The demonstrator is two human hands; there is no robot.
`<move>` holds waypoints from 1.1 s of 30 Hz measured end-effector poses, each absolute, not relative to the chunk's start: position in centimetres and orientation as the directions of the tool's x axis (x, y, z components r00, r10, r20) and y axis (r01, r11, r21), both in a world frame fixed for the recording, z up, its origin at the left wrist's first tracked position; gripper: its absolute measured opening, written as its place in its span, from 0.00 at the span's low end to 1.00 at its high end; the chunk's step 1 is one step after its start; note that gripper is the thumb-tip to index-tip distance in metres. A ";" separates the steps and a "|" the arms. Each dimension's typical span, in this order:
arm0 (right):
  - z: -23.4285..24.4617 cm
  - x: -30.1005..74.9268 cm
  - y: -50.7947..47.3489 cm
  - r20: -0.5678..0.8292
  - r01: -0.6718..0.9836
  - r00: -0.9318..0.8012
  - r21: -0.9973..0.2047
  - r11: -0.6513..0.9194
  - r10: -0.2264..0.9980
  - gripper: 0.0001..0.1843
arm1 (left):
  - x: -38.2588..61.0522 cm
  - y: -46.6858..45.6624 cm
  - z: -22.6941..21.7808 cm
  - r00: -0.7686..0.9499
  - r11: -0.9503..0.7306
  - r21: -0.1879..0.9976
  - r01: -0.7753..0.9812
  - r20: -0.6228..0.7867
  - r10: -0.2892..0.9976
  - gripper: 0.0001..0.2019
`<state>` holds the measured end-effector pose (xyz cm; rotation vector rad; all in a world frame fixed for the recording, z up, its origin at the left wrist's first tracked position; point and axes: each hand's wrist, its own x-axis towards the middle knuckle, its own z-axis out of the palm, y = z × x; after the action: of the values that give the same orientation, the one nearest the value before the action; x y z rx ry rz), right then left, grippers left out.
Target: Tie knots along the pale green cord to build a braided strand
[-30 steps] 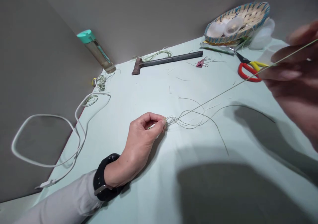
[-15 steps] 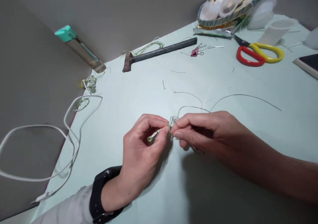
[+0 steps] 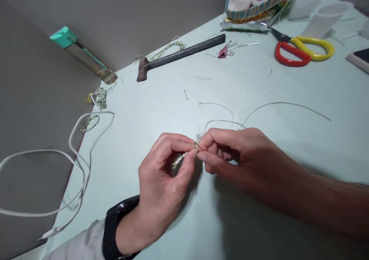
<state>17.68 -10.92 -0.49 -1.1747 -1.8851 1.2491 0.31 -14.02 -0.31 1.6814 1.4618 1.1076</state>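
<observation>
My left hand (image 3: pixel 164 175) pinches a small braided piece of pale green strands (image 3: pixel 179 159) between thumb and forefinger, just above the light green table (image 3: pixel 259 98). A black watch sits on that wrist. My right hand (image 3: pixel 230 156) meets it fingertip to fingertip and pinches the thin strands at the braid's end. Loose long strands (image 3: pixel 276 105) trail from the pinch across the table to the right and back.
A hammer (image 3: pixel 178 55) lies at the back, with a pink binder clip (image 3: pixel 222 52) and red-and-yellow scissors (image 3: pixel 302 50) to its right. A woven basket (image 3: pixel 256 2) holds plastic cups. A teal-capped bottle (image 3: pixel 83 56) leans at the left; a white cable (image 3: pixel 75 144) loops off the table edge. A phone (image 3: pixel 360 58) lies far right.
My right hand came down from the upper right, where it held a strand pulled taut, and now pinches at the braid beside my left hand. The view has tilted slightly down.
</observation>
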 end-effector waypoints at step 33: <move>0.0 17.9 -11.2 -0.438 0.036 -0.603 -0.850 -0.526 0.666 0.09 | 0.4 -13.9 -0.5 0.027 -0.197 0.832 0.518 0.214 0.976 0.07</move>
<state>17.89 -11.18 -0.02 -1.1078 -1.2354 2.1725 0.40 -13.94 -0.46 1.7640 1.5198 1.0870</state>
